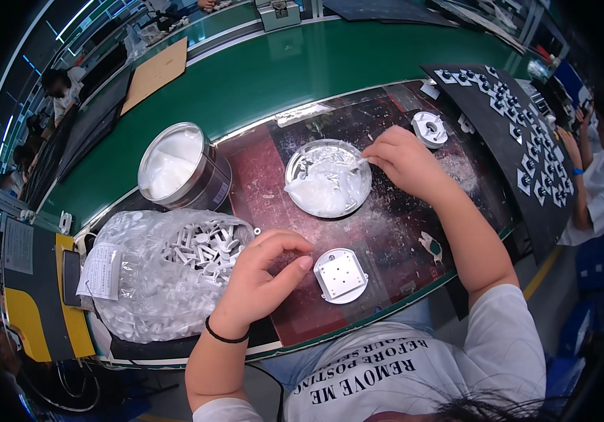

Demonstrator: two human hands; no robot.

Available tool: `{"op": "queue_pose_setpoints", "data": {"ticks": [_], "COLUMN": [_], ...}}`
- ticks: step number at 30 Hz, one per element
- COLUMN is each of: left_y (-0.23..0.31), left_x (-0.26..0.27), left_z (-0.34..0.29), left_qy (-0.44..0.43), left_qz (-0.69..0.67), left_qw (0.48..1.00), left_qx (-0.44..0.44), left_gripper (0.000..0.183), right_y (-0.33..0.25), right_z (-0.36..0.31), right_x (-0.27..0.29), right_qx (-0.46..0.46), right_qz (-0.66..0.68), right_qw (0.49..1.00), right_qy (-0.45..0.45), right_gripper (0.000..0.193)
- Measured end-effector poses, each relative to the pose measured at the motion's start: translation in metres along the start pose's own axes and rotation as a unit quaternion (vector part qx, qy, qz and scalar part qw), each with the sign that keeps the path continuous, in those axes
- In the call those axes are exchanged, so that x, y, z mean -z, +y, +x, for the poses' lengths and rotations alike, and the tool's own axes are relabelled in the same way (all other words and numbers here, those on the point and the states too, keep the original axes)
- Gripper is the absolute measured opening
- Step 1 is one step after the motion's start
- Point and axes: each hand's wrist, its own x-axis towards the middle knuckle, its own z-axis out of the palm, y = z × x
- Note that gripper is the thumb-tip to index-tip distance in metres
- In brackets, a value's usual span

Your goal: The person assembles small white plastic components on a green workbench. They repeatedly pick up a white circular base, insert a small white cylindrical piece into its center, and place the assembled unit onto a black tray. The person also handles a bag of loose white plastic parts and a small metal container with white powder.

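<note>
My right hand [402, 163] is over the right rim of a round metal lid [368, 188]. Its fingertips are pinched together on a small pale piece that I cannot make out. White paste [326, 190] is smeared across the lid and hangs over its left edge. My left hand [263, 278] hovers at the left of a round whitish metal housing [341, 276] with a square plate on its face. Thumb and forefinger are apart, and no object shows between them. Beyond my right hand lies a second round white part [430, 130] with a dark centre.
A clear plastic bag [147, 288] of small grey-white parts lies left, below an open tin [221, 179] of white paste. At right, a black board [527, 151] carries rows of small black-and-white pieces, near another person's arm [580, 190]. A green belt [302, 67] runs behind.
</note>
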Motion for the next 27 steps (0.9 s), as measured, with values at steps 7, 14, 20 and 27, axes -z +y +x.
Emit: {"op": "queue_pose_setpoints", "data": {"ticks": [7,14,20,27], "left_y": [0.002,0.002,0.003,0.006], "left_x": [0.001,-0.005,-0.013,-0.017], "left_z": [0.000,-0.001,0.000,0.000], "left_qy": [-0.009,0.041,0.065,0.081], "left_qz": [0.002,0.061,0.258,0.323], "left_qw": [1.000,0.997,0.948,0.920], "left_qx": [0.007,-0.027,-0.175,-0.207], "left_gripper": [0.016,0.023,0.045,0.055], "right_y": [-0.030,-0.052,-0.067,-0.074], "right_z": [-0.002,-0.008,-0.012,-0.016], "right_x": [0.015,0.016,0.016,0.012], "right_qx": [-0.232,-0.257,-0.224,-0.200], "right_qz": [0.362,0.531,0.613,0.662], "right_qw": [0.898,0.802,0.746,0.704], "right_qy": [-0.090,-0.090,-0.134,-0.161], "right_gripper": [0.020,0.022,0.022,0.023]}}
